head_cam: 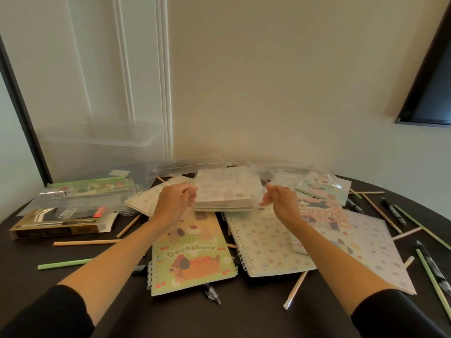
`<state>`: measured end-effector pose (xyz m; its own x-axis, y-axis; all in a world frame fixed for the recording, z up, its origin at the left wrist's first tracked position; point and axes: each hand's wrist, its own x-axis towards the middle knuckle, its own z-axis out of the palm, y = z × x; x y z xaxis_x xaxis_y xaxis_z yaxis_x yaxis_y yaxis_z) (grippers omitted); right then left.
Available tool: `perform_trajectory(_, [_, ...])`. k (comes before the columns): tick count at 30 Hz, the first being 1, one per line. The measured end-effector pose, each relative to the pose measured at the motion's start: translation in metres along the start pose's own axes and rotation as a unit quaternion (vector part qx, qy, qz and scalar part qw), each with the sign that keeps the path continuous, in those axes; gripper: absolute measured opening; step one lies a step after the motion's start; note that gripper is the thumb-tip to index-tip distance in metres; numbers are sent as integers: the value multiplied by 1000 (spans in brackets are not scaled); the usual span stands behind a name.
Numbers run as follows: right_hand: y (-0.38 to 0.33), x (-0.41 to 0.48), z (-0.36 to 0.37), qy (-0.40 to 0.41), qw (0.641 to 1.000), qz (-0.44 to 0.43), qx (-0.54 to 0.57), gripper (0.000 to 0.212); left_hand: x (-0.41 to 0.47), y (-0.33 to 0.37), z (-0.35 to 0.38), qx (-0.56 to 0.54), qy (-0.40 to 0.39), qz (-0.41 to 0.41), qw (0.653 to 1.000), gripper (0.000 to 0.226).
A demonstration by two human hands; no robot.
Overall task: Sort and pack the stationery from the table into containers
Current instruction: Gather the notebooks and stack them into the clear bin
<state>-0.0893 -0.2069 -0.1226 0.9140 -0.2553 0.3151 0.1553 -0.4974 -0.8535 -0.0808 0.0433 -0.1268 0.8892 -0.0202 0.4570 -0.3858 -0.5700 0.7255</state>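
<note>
Left hand (175, 201): grip pinches the left side of the clear bag (260, 189).
Right hand (280, 203): grip pinches the bag's right side.
Stack of notepads (227, 191): level between both hands, lifted above the pile; seemingly inside the bag, whose film is blurred.
Dachshund notebook (192, 259): flat at 6 o'clock from the stack.
Clear container (102, 140): at 10 o'clock, far back on the dark surface (244, 318).
Pencils (87, 242): scattered around the notebooks.
</note>
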Motion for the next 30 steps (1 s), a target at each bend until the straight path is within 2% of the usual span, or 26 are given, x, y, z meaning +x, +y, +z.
perform_trajectory(2, [-1, 3, 5, 15, 1000, 25, -2, 45, 3, 1, 9, 19, 51, -21, 998, 32])
perform_trajectory(5, [-5, 6, 10, 16, 998, 50, -47, 41, 7, 4, 19, 56, 86, -43, 994, 34])
perform_trajectory(8, [-4, 8, 13, 7, 992, 82, -96, 16, 14, 1, 26, 56, 88, -98, 990, 44])
perform_trajectory(12, [0, 7, 19, 15, 988, 140, -61, 19, 21, -4, 31, 106, 51, -175, 978, 38])
perform_trajectory(16, [-3, 12, 24, -56, 960, 197, -189, 12, 23, -4, 31, 139, -2, -223, 965, 25])
perform_trajectory(19, [-4, 13, 26, -67, 960, 216, -163, 24, 27, 1, 29, 126, -42, -247, 960, 13])
perform_trajectory(22, [1, 12, 30, -26, 970, 206, -130, 41, 30, 6, 30, 138, -79, -280, 947, 39])
perform_trajectory(23, [5, 11, 32, -16, 973, 193, -125, 46, 30, 7, 31, 148, -84, -281, 944, 41])
perform_trajectory(26, [10, 11, 34, -2, 982, 152, -114, 35, 32, 7, 36, 177, -83, -255, 947, 29])
perform_trajectory(30, [14, 11, 38, 16, 976, 188, -106, 25, 36, 1, 35, 172, -78, -251, 949, 26])
